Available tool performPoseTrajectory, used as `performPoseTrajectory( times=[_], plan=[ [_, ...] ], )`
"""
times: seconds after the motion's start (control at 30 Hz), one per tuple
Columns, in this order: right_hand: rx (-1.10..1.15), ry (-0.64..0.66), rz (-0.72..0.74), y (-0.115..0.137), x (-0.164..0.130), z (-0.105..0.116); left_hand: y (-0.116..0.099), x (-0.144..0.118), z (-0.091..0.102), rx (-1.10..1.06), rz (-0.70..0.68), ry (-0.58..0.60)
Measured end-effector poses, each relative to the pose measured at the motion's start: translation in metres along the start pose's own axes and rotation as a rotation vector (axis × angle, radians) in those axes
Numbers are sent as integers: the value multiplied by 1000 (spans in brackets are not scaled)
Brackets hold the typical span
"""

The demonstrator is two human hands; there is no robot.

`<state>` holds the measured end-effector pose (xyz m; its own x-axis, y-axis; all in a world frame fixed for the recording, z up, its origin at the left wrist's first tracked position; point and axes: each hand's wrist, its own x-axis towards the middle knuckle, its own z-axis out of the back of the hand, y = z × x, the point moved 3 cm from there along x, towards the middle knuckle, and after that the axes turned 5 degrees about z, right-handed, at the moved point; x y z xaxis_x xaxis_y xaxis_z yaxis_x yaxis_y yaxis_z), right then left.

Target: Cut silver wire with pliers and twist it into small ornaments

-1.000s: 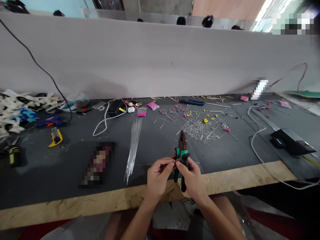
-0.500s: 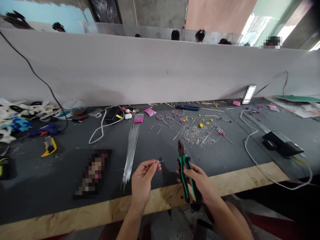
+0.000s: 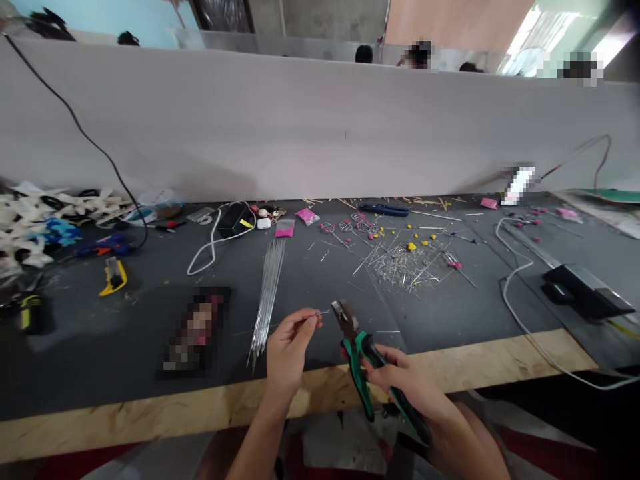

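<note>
Between thumb and fingertips, my left hand (image 3: pixel 290 347) pinches a small twisted piece of wire (image 3: pixel 324 313), its end poking out to the right. My right hand (image 3: pixel 400 377) is wrapped round green and black pliers (image 3: pixel 359 350). Their handles are spread and the jaws parted, pointing up and left, close to the wire end but apart from it. A bundle of straight silvery wires (image 3: pixel 267 300) lies on the table just left of my left hand. Beyond the pliers is a heap of short wire offcuts (image 3: pixel 400 265).
Wire shapes with pink bits (image 3: pixel 357 225) lie at the back, near a dark blue tool (image 3: pixel 384 210). On the left are a yellow cutter (image 3: pixel 114 276), a glue gun (image 3: pixel 107 245) and a blurred dark object (image 3: pixel 195 333). A white cable (image 3: pixel 510 287) loops at right.
The pliers have swung left toward the wire, and their handles and jaws have opened wider. My left hand keeps its pinch on the wire. The view has shifted slightly.
</note>
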<state>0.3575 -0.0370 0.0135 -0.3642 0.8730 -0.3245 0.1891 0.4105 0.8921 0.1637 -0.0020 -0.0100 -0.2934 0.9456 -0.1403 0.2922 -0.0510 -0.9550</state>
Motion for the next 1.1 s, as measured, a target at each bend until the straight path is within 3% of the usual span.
performPoseTrajectory(
  times=[0.27, 0.47, 0.6, 0.77, 1.1],
  plan=[
    [-99, 47, -11, 4, -5, -11, -6, -1, 3, 29, -136, -54],
    [-137, 145, 34, 6, -7, -22, -10, -3, -1, 101, -245, 39],
    [-165, 145, 90, 12, -6, -32, -13, -4, -3, 176, -260, 60],
    [-217, 115, 133, 14, -5, -40, -15, -5, -2, 223, -248, -7],
    [-462, 94, 238, 8, -1, -40, -23, -6, 0, 281, -268, -30]
  ],
)
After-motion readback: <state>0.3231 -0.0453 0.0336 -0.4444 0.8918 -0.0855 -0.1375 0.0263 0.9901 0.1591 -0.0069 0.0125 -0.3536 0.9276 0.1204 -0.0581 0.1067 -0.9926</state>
